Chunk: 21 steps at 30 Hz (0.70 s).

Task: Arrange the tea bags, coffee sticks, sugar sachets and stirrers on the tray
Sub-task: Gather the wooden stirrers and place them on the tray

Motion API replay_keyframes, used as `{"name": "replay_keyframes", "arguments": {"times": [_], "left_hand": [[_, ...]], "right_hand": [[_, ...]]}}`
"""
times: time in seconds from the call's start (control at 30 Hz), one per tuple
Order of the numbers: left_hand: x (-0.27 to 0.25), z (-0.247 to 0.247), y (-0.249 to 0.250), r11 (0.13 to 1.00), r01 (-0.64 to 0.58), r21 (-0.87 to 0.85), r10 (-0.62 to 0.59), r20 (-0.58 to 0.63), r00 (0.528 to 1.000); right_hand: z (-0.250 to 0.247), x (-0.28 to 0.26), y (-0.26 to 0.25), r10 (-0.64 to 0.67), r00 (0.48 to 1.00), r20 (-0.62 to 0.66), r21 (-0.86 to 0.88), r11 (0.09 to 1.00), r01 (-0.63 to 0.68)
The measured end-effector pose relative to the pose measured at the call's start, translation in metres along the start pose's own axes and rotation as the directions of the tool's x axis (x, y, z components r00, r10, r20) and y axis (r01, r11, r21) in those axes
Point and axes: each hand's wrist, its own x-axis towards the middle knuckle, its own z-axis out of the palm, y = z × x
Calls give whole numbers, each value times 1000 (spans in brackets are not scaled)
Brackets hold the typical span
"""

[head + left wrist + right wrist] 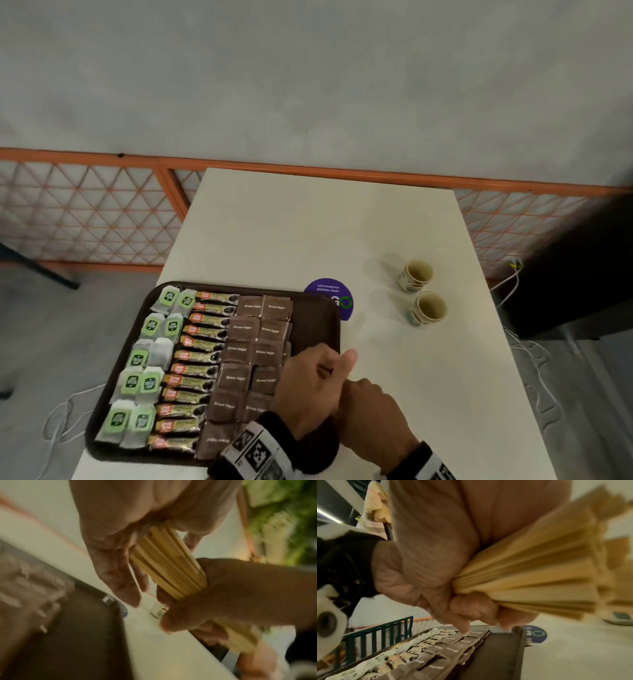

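Both hands, the left hand [310, 387] and right hand [371, 407], met at the tray's [318, 301] four-o'clock edge on the worktop [308, 222]. From the left wrist, both gripped the stirrers [168, 566]. From the right wrist, the bundle fanned: light, stiff, slippery sticks, best held mid-length.

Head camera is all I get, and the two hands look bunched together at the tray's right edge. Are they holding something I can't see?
Observer: Yes. The left wrist view shows a bundle of wooden stirrers, with the left hand and the right hand both gripping it.
Operator: Is it a tidy bundle?
Observer: Only at the gripped end. In the right wrist view the free ends fan out wide beyond the right hand.
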Motion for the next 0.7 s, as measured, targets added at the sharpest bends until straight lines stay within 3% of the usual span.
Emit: {"name": "replay_keyframes", "arguments": {"times": [0.1,0.17,0.27,0.33,0.43,0.53,0.6,0.63,0.7], "left_hand": [[-7,-13,-23,946,-33,322,61,-76,995],[-7,-25,-33,928,-61,368,106,-104,989],[-7,-44,-44,916,-170,362,188,-15,982],[-10,-57,-47,914,-232,333,230,46,972],[-14,-76,-47,910,-333,247,313,116,943],[-15,-92,-46,854,-500,146,488,111,866],[-15,-97,-46,812,-573,113,561,119,819],[-13,-99,-46,809,-575,123,559,140,817],[-8,-105,-48,840,-490,232,450,204,869]], "right_hand": [[1,10,-23,-9,999,39,34,999,7],[2,13,-41,-35,999,11,88,996,34],[11,14,-51,-106,989,-101,207,970,125],[12,10,-59,-46,998,30,434,901,29],[11,2,-69,25,973,230,583,797,-158],[0,-12,-88,-185,919,347,831,514,-211],[1,-19,-94,-210,910,357,866,439,-239],[2,-17,-97,-181,917,355,863,440,-247],[0,-9,-101,-94,921,378,849,433,-304]]}}
